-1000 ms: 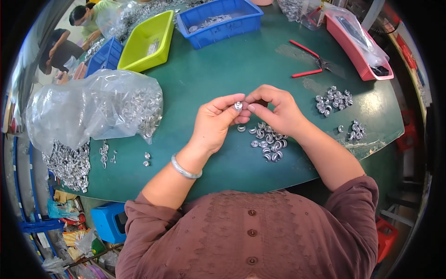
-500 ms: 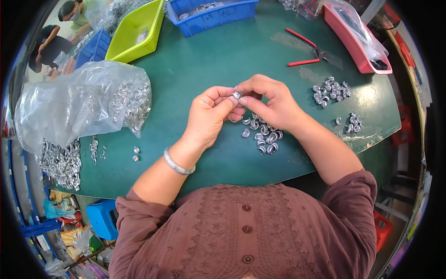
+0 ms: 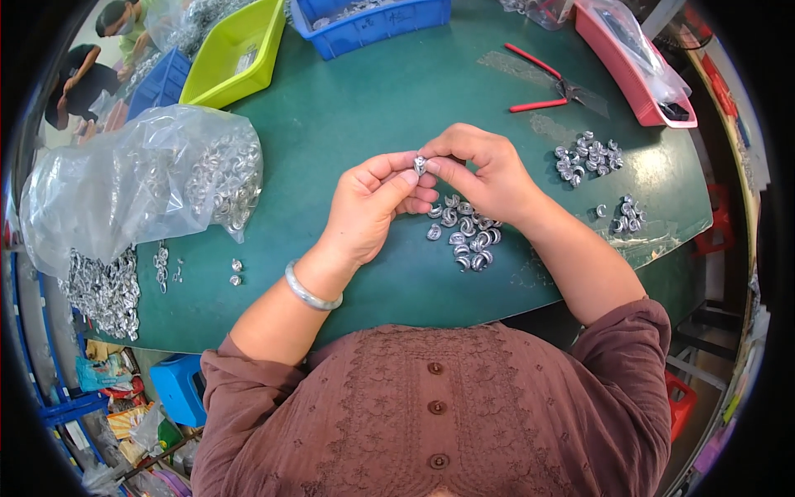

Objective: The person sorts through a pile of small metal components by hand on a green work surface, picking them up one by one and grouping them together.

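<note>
Between the fingertips of both hands, over the middle of the green table, is a small silvery metal piece (image 3: 420,166). My left hand (image 3: 370,199) pinches it from the left with thumb and fingers. From the right, my right hand (image 3: 484,174) grips it between thumb and forefinger. Much of the piece's outline is hidden by the fingers. Just below the hands lies a loose pile of curved silver metal pieces (image 3: 472,240). Similar pieces form a pile (image 3: 590,157) farther right, with a smaller group (image 3: 628,215) nearer the table's right edge.
A clear plastic bag (image 3: 124,182) of metal parts lies at left, beside a heap of silver parts (image 3: 108,290). Red-handled pliers (image 3: 538,106) lie at far right near a pink basket (image 3: 638,74). Yellow-green (image 3: 236,66) and blue (image 3: 377,37) bins stand at the back. Two people are at upper left.
The small metal piece has turned between my fingertips and more of its patterned face shows. Both hands stay closed on it; the whole view has shifted slightly.
</note>
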A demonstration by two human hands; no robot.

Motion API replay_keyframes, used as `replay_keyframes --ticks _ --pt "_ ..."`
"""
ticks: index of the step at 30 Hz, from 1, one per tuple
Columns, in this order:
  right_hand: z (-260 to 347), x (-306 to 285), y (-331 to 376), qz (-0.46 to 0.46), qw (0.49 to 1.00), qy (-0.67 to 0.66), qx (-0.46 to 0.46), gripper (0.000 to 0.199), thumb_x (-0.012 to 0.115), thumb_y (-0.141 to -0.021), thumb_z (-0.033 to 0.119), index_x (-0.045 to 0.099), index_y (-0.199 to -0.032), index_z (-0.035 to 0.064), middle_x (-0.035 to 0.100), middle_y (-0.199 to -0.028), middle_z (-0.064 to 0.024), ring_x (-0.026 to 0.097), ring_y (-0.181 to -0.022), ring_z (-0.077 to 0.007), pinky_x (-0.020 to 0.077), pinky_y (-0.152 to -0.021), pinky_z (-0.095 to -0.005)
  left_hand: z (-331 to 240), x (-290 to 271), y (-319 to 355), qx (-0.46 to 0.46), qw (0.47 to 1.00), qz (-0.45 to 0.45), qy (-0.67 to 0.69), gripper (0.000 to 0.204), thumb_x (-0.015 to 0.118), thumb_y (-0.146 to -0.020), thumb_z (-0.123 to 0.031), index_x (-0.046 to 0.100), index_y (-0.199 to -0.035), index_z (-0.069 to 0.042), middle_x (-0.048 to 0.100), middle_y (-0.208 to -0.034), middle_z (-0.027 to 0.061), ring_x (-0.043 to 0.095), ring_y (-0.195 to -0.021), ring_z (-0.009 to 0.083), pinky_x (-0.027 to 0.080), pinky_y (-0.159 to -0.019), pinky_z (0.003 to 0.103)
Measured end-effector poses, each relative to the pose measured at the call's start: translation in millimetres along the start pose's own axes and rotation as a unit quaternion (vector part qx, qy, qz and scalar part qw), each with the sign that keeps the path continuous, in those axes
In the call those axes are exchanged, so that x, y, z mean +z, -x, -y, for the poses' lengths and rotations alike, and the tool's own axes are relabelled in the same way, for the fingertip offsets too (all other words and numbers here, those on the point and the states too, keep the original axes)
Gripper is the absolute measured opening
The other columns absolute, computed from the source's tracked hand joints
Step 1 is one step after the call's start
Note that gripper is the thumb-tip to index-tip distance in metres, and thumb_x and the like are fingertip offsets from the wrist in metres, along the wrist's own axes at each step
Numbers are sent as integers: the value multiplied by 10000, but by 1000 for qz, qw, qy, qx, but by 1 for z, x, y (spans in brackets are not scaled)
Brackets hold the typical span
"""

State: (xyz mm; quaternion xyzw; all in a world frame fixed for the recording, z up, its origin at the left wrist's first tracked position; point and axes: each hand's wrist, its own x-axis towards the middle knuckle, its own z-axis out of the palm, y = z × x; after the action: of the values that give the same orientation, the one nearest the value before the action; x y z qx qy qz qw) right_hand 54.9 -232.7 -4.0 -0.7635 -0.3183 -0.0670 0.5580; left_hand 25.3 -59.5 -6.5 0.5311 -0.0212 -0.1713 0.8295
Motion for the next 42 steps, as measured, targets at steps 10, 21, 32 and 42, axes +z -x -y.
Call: replay_keyframes --ticks 10,21,32,42 --pt "4 -1 1 1 997 -52 61 82 563 -802 51 601 -844 -8 581 -753 -57 544 -694 -112 430 -631 -241 5 -1 -1 40 999 21 -24 293 466 -871 -24 477 -1162 -1 597 -918 116 601 -770 162 517 -675 272" --pt "5 -2 0 36 973 -153 168 123 515 -852 85 573 -843 -24 571 -788 -26 528 -747 -78 442 -679 -225 7 -1 -2 64 997 25 -38 282 520 -848 -19 507 -1129 4 597 -966 119 601 -779 158 514 -673 263" --pt "3 -3 1 20 989 -86 118 105 535 -830 68 580 -876 -14 567 -787 -27 499 -690 -82 421 -633 -218 5 -5 -6 19 999 11 38 223 523 -860 -71 534 -1072 -2 612 -882 95 604 -736 146 515 -640 254" --pt "0 0 1 -6 999 -36 12 87 587 -768 5 598 -854 -3 564 -756 -43 497 -651 -101 405 -590 -225 5 -4 -8 -2 999 2 55 203 518 -869 -104 546 -1043 -4 620 -833 71 602 -691 123 509 -609 234"
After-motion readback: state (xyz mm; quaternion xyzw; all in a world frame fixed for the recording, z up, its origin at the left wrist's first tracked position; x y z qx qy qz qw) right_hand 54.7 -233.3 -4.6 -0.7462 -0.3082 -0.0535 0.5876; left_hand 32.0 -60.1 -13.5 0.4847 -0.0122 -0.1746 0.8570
